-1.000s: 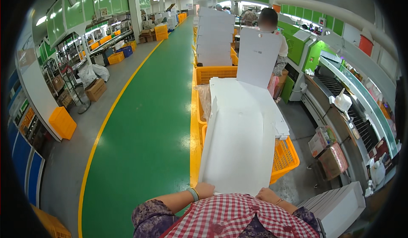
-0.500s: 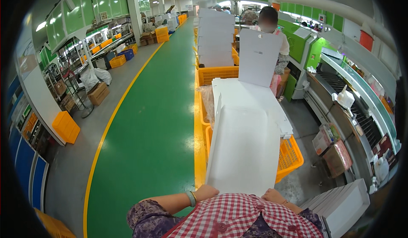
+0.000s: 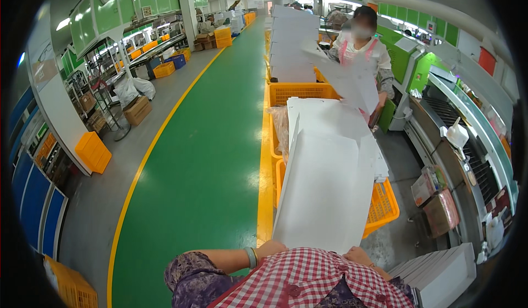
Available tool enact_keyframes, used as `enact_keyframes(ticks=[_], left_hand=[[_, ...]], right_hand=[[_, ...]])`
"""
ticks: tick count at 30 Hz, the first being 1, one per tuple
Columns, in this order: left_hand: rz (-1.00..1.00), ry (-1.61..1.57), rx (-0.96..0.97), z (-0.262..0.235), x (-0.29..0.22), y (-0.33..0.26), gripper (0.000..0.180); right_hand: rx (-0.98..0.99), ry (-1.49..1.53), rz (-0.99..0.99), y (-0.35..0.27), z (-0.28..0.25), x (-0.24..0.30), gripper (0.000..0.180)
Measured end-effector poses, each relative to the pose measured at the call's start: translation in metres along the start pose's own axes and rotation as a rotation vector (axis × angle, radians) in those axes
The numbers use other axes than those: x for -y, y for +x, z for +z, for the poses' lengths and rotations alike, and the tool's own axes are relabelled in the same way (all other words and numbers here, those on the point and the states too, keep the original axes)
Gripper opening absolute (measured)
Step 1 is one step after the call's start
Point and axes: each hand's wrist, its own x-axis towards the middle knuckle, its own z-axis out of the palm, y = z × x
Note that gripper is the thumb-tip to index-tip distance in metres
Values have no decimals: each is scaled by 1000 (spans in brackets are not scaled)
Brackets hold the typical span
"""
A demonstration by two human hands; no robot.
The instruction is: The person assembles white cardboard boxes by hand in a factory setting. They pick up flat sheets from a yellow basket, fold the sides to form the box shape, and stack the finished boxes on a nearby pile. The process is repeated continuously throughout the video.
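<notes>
I hold a tall stack of large white sheets (image 3: pixel 324 187) upright against my chest. My left hand (image 3: pixel 272 247) grips its lower left corner, with a green bangle on the wrist. My right hand (image 3: pixel 357 254) grips the lower right corner, partly hidden by my checked apron. The sheets lean over an orange crate (image 3: pixel 382 203) in front of me.
Another person (image 3: pixel 360 39) ahead holds a white sheet beside more orange crates (image 3: pixel 300 92) stacked with sheets. A conveyor machine (image 3: pixel 462 143) runs along the right. A white sheet pile (image 3: pixel 440 275) lies at my lower right. The green aisle (image 3: pixel 209 159) runs on my left.
The stack of sheets has tilted a little and risen closer to me. The person ahead has shifted their sheet lower to the right.
</notes>
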Motion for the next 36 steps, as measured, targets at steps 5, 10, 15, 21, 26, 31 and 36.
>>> enact_keyframes(ticks=[5, 10, 15, 21, 26, 31, 36], left_hand=[[-49, 80, 117, 8, 7, 4, 19], [71, 188, -71, 25, 23, 5, 15], [122, 209, -272, 57, 41, 1, 12], [69, 167, -325, 40, 27, 6, 12], [23, 160, -351, 48, 29, 20, 10], [-18, 240, -302, 49, 19, 32, 14], [-85, 192, -354, 58, 25, 44, 14]], right_hand=[[-35, -29, -27, 2, 11, -4, 13], [-150, -79, -67, -3, 23, -8, 16], [-505, -17, 13, 4, -1, 24, 25], [-490, 43, 69, 14, -2, 25, 25], [-403, 8, 132, 28, -23, 28, 11], [-360, 85, 227, 29, -14, 23, 21], [-394, 192, 287, 27, -17, 16, 23]])
